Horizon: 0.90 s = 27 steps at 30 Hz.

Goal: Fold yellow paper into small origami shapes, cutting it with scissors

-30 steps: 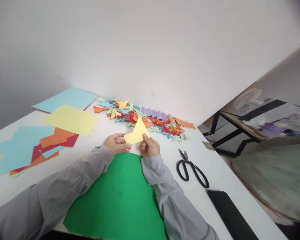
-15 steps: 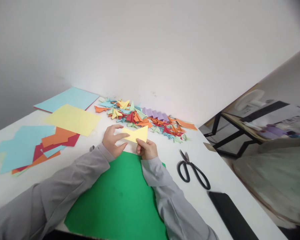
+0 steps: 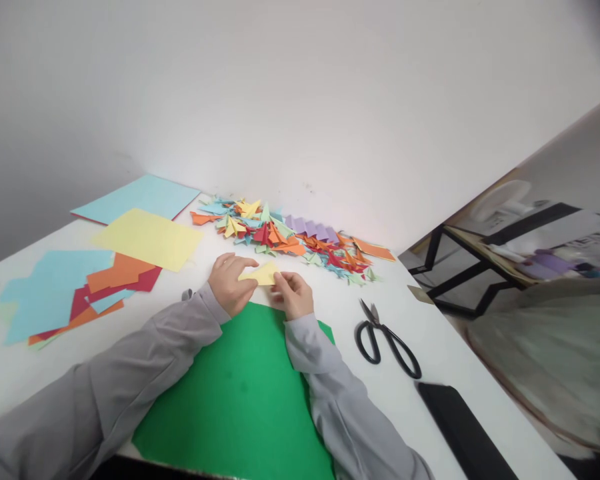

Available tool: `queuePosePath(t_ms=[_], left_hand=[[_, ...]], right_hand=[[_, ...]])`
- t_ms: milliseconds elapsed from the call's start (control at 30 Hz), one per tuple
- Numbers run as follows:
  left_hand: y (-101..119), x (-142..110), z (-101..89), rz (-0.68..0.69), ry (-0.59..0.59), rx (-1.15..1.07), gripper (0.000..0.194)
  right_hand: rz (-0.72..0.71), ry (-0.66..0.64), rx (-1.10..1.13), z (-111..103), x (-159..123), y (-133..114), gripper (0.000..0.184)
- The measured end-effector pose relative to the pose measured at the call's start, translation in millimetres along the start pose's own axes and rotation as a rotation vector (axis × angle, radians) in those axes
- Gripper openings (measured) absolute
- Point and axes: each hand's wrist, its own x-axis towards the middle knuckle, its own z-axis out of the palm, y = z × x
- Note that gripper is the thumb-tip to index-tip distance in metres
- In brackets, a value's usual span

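A small folded yellow paper [image 3: 263, 274] lies low over the white table [image 3: 340, 313], just beyond the far edge of a green sheet [image 3: 240, 393]. My left hand [image 3: 230, 283] pinches its left side with fingers curled. My right hand [image 3: 293, 293] presses on its right end, fingers closed on the paper. Both arms wear grey sleeves and rest across the green sheet.
A heap of small folded coloured paper shapes [image 3: 290, 240] lies along the wall. Loose sheets lie at left: yellow [image 3: 147, 238], light blue [image 3: 137, 198], orange and red [image 3: 115, 277]. Black scissors [image 3: 387, 340] and a flat black object [image 3: 460, 427] lie at right, near the table's edge.
The yellow paper, held up and pointing upward a second ago, has been brought down flat and folded smaller. Both hands have lowered with it towards the table.
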Motion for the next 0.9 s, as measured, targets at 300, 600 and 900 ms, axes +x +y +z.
queuePosePath(t_ms=[300, 600, 900], left_hand=[[0, 0, 0.5, 0.048, -0.016, 0.055, 0.016], [5, 0, 0.6, 0.090, -0.055, 0.067, 0.021], [-4, 2, -1.6, 0.183, 0.024, 0.108, 0.017]], right_hand=[[-1.055, -0.102, -0.880, 2, -15, -11, 0.014], [-1.172, -0.102, -1.013, 2, -15, -14, 0.015], [-1.137, -0.133, -0.925, -7, -5, -10, 0.008]])
